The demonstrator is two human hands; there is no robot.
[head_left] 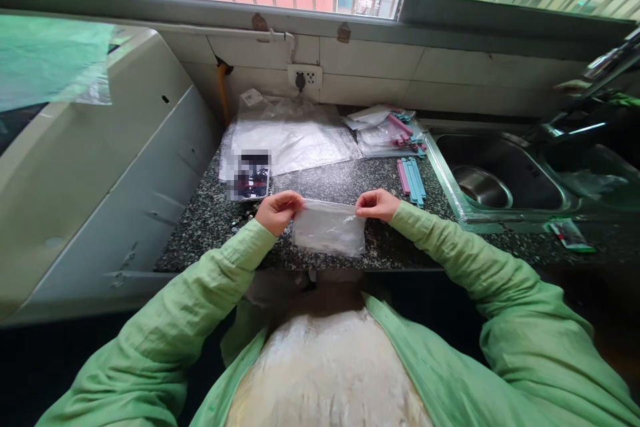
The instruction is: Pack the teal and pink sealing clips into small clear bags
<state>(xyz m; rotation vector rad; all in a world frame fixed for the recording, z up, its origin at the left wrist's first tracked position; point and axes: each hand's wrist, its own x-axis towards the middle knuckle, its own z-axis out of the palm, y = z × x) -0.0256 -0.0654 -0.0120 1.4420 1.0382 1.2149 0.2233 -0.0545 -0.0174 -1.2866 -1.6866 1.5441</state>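
— So, where's the clear plastic bag [329,229]?
— At the near edge of the speckled counter [210,227], stretched between both hands. The left hand [278,211] pinches its top left corner, the right hand [376,204] its top right, fingers closed.
— And farther off?
— Coloured sealing clips [411,180] to the right, by the sink [493,177]; more bags [293,133] at the far wall.

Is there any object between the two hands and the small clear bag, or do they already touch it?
Nothing stands between them. The left hand and the right hand each pinch a top corner of the clear bag above the counter.
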